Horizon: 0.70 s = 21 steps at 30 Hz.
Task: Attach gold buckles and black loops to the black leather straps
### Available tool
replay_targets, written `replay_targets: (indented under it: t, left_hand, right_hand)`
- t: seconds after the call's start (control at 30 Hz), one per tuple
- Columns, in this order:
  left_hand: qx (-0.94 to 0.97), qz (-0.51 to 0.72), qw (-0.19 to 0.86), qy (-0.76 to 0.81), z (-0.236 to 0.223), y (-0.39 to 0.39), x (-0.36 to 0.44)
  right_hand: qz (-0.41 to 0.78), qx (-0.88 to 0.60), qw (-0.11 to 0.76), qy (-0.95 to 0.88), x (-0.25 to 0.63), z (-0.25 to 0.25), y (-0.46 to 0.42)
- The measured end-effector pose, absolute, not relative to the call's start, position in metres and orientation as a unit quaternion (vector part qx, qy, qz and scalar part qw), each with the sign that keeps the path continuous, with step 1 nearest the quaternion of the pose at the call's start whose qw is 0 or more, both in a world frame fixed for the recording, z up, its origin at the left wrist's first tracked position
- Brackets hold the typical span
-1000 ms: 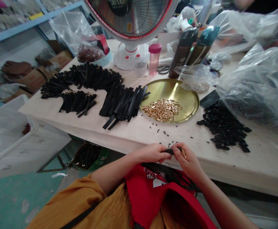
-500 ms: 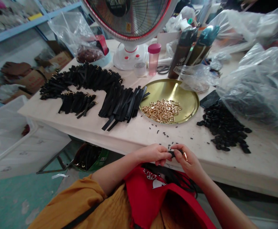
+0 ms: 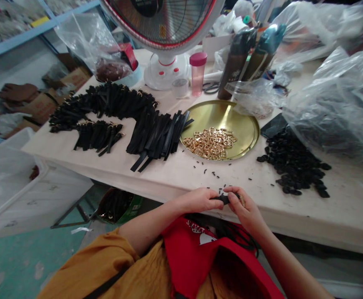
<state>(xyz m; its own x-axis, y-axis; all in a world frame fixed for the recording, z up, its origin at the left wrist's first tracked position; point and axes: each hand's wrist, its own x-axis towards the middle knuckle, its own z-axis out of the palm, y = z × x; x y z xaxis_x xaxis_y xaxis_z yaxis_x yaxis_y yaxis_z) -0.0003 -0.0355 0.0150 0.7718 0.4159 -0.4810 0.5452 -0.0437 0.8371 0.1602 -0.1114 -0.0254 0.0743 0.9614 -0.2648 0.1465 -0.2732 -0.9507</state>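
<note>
On the bench (image 3: 293, 214), gold-fitted straps (image 3: 111, 99) look finished, plain strips (image 3: 158, 135) and buckles (image 3: 211, 143) lie loose, and my left fingers (image 3: 214, 203) and right fingers (image 3: 235, 203) pinch one seemingly unfinished strap (image 3: 224, 199).

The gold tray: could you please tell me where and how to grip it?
I would pinch the gold tray by its bare near right rim, from the front: black strips overlap its left rim, a clear bag the far right. Keep it level: buckles lie loose.
</note>
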Motion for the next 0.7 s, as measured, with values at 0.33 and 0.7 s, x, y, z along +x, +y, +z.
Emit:
replay_targets:
  t: [0.33, 0.7]
  left_hand:
    - [0.699, -0.048, 0.651, 0.292, 0.018, -0.040, -0.006]
    - [0.695, -0.061, 0.652, 0.298, 0.026, -0.043, -0.003]
  right_hand:
    - [0.516, -0.568, 0.348, -0.539, 0.164, -0.010, -0.118]
    - [0.526, -0.585, 0.401, -0.469, 0.154, -0.016, -0.117]
